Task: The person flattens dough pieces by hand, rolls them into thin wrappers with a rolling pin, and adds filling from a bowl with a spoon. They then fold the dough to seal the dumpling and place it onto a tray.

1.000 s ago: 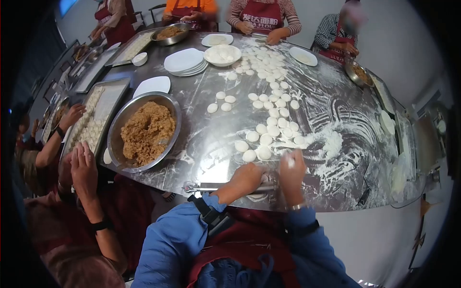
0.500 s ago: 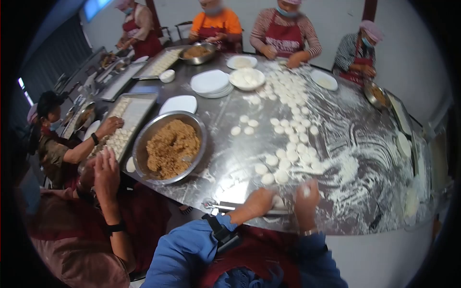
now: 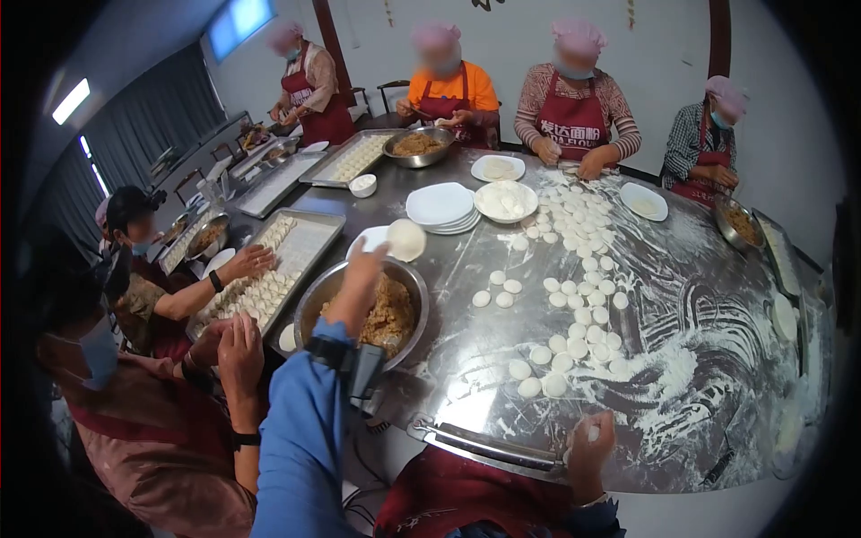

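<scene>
My left hand [image 3: 357, 285] is stretched over a steel bowl [image 3: 420, 345] of brown filling [image 3: 387, 314]. A flat round dough wrapper [image 3: 406, 240] is at its fingertips, beside a white square plate [image 3: 369, 240]; the hand is somewhat blurred. By the table's near edge, my right hand [image 3: 590, 453] is curled, with a small whitish thing at the fingers that I cannot make out. Small dough rounds [image 3: 555, 385] lie on the floured steel table [image 3: 466, 359] beyond it.
At the left, a co-worker's hands [image 3: 240, 354] are close to the bowl. Another person's hand [image 3: 249, 262] is over a tray [image 3: 318, 235] of dumplings. Stacked plates [image 3: 439, 204] and a flour bowl [image 3: 505, 202] stand farther back. Several people work around the table.
My left hand has moved from the near table edge up and left, over the filling bowl, with a wrapper now at its fingers. My right hand stays near the edge. The view has shifted.
</scene>
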